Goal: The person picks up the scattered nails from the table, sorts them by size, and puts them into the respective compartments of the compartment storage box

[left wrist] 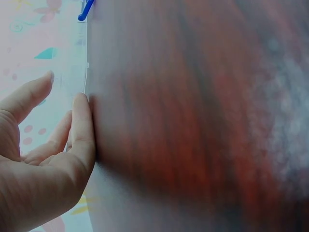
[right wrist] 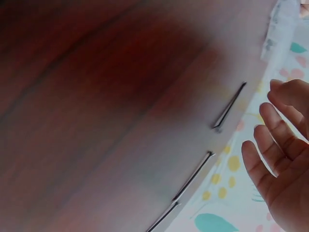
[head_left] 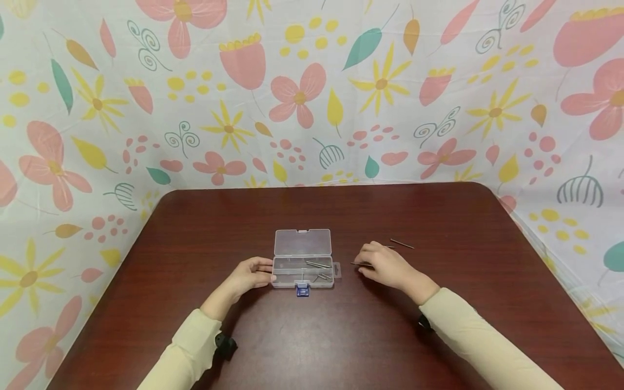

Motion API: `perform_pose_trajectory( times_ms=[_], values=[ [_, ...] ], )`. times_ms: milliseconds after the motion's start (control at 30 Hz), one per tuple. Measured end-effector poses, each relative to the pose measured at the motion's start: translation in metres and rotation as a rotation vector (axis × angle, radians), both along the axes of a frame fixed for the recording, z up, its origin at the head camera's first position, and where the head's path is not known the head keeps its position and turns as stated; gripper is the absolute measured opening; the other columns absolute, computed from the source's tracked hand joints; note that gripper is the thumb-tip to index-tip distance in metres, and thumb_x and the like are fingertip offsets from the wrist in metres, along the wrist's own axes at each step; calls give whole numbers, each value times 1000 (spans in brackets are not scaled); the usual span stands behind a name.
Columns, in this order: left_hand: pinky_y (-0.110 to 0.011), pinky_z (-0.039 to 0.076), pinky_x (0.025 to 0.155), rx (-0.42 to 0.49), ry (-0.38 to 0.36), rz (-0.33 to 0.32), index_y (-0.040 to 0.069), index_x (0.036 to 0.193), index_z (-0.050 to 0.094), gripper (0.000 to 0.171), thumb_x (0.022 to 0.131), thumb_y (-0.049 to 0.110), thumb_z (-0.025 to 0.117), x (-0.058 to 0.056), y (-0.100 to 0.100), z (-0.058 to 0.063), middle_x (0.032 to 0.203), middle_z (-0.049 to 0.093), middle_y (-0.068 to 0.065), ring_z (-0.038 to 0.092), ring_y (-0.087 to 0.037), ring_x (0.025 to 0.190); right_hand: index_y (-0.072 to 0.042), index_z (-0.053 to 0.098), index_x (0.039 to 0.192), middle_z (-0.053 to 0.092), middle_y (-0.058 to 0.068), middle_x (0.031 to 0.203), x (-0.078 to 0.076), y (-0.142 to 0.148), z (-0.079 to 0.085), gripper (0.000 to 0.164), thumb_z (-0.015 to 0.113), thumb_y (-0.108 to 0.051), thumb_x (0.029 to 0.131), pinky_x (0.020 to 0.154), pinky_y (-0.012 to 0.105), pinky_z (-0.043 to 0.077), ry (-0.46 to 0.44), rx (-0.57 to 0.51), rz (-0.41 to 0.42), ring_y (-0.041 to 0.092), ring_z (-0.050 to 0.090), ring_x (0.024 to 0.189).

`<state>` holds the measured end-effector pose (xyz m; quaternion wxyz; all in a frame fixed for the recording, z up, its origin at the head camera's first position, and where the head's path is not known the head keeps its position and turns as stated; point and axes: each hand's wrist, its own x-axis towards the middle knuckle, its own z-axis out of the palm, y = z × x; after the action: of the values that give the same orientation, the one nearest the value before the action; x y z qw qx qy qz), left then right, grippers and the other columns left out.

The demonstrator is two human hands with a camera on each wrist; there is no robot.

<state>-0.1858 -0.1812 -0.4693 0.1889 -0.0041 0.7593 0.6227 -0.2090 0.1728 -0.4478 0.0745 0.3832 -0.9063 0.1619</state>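
A clear plastic storage box [head_left: 287,283] lies on the table with its lid [head_left: 302,242] folded back. Longer metal nails [head_left: 318,264] lie in its back compartment, and several shorter ones [head_left: 324,277] in the front right one. My left hand [head_left: 249,277] touches the box's left end with fairly straight fingers. To the right of the box, my right hand [head_left: 385,265] is close over a nail [right wrist: 230,106], its fingers loosely bent, with no nail visibly held. Two more nails lie near it: one [right wrist: 193,177] and another [right wrist: 163,217], farther along.
The blue latch [head_left: 303,291] hangs open at the box's front, and a clear hanging tab [head_left: 337,270] sticks out on its right. All this stands on a dark red-brown wooden table [head_left: 312,346]. Flower-print cloth [head_left: 302,141] hangs behind and on both sides.
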Motion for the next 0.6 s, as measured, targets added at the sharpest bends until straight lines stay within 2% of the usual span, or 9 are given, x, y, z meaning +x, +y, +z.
perform_pose_trajectory(
  times_ms=[300, 500, 600],
  values=[
    [-32, 54, 84, 8, 0, -15, -14, 126, 46, 51, 82, 0, 68, 1, 0, -1, 121, 56, -30, 62, -14, 92, -8, 69, 97, 64, 3, 94, 2, 19, -5, 17, 73, -6, 80, 76, 39, 51, -62, 79, -66, 22, 57, 89],
    [-32, 54, 83, 8, 8, -21, -15, 126, 46, 51, 82, 0, 68, 1, 0, 0, 121, 55, -31, 62, -14, 92, -7, 68, 93, 63, 3, 91, 0, 28, -9, 16, 74, -6, 78, 83, 44, 51, -17, 90, -77, 23, 59, 89],
    [-29, 54, 81, 11, 10, -23, -15, 127, 45, 51, 83, 0, 67, 1, 0, 1, 121, 54, -32, 62, -12, 90, -9, 68, 89, 61, 1, 87, -1, 32, -10, 14, 74, -6, 77, 79, 42, 52, 0, 89, -82, 22, 59, 86]
  ],
)
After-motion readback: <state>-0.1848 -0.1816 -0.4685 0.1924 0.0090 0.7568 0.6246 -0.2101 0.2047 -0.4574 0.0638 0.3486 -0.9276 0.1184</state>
